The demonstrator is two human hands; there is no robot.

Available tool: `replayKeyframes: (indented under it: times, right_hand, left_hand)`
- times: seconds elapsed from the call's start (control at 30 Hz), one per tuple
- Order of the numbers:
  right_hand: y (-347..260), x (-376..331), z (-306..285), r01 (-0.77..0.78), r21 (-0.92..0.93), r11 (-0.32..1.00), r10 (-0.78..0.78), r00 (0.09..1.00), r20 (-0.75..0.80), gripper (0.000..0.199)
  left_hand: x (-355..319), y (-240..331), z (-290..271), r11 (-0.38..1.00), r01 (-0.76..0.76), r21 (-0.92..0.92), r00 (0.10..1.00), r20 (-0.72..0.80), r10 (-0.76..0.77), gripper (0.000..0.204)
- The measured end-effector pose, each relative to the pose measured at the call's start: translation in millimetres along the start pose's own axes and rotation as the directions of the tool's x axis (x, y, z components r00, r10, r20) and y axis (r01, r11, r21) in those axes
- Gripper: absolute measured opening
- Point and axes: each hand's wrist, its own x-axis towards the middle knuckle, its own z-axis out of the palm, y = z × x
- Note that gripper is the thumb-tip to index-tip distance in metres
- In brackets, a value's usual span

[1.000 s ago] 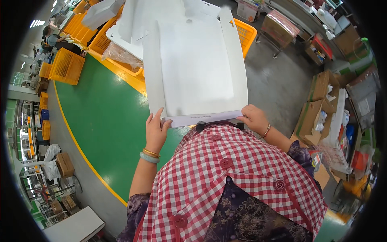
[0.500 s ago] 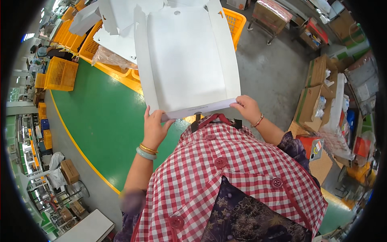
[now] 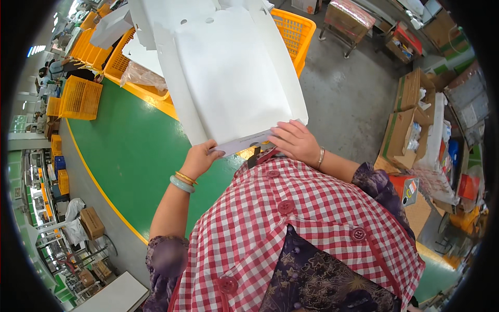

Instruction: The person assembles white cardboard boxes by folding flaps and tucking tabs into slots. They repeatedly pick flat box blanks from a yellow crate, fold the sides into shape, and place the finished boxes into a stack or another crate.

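Note:
In front of me is a large white cardboard box (image 3: 234, 73), unfolded at the far end, with its two long side walls partly raised. My left hand (image 3: 201, 158) pinches the left end of its near edge flap, thumb over the flap. Over the right part of that same flap lies my right hand (image 3: 297, 141), fingers stretched out together and pressing against it. A dark round cutout shows on the flap between the two hands. Beyond the box, more white cardboard lies at the upper left, partly hidden behind it.
Yellow plastic crates (image 3: 294, 39) stand behind the box and another yellow crate (image 3: 80, 98) on the left. Open brown cartons (image 3: 408, 132) are stacked at the right. A wheeled metal stand (image 3: 349, 23) is at the far right, and a white tabletop (image 3: 117, 296) at the lower left.
My right hand has slid left along the near flap and gone from gripping its corner to lying flat on it. The box has tilted slightly, its far end shifting left.

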Motion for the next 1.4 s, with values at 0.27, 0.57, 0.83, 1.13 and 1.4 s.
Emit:
replayKeyframes:
  times: [0.27,0.57,0.83,1.13,1.4]
  right_hand:
    - [16,-5,39,0.000,0.151,0.989,-0.005,0.999,0.035,0.030]
    - [12,-4,40,-0.089,0.155,0.984,0.081,0.995,0.059,0.028]
    - [-1,13,47,0.089,0.156,0.984,-0.095,0.995,0.035,0.030]
    - [4,10,56,0.027,0.236,0.972,-0.058,0.990,0.126,0.019]
    - [14,0,20,-0.040,0.084,0.996,0.043,0.998,-0.035,0.025]
  left_hand:
    - [4,0,9,0.988,-0.125,0.089,0.984,-0.113,0.135,0.033]
    - [-5,30,71,0.739,-0.435,0.514,0.691,-0.336,0.641,0.037]
    - [4,13,82,0.818,-0.433,0.379,0.735,-0.376,0.564,0.022]
    - [14,33,90,0.825,-0.439,0.356,0.739,-0.378,0.557,0.020]
    - [23,36,94,0.850,-0.424,0.312,0.764,-0.381,0.521,0.006]
